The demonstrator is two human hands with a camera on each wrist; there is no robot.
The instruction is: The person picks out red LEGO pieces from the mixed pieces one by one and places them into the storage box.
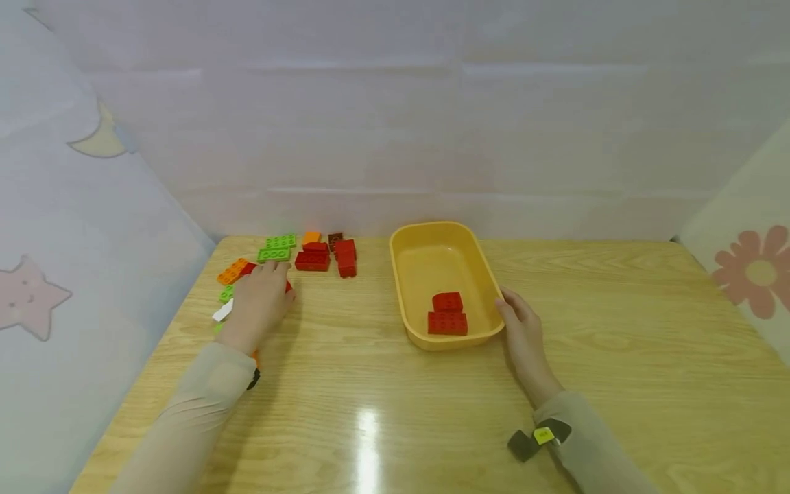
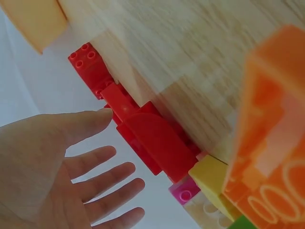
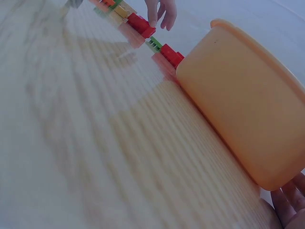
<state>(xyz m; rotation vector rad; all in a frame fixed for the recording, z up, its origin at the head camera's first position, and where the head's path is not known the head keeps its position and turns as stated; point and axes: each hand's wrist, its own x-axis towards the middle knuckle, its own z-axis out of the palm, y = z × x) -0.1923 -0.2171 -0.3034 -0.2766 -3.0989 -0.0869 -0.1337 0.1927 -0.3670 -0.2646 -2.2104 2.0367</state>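
Note:
My left hand point(image 1: 262, 302) is over the toy building bricks at the table's left, its thumb and fingers apart. In the left wrist view the thumb tip is beside a red brick point(image 2: 159, 140) with a rounded top; whether they touch I cannot tell. More red bricks point(image 2: 90, 67) lie in line with it. At the near right corner of a yellow bin point(image 1: 401, 302), my right hand point(image 1: 524, 343) holds the rim and wall. Inside the bin lie two red bricks point(image 1: 447, 324). The right wrist view shows the bin's outer wall point(image 3: 243, 105) and only part of the right hand point(image 3: 290, 200).
Around the left hand lie green bricks point(image 1: 273, 254), an orange brick point(image 1: 232, 272) and a white piece point(image 1: 223, 311). Further red bricks point(image 1: 346, 258) and a dark brown brick point(image 1: 334, 240) are by the back wall point(image 1: 395, 137). Wall sheets border the wooden table point(image 1: 617, 343).

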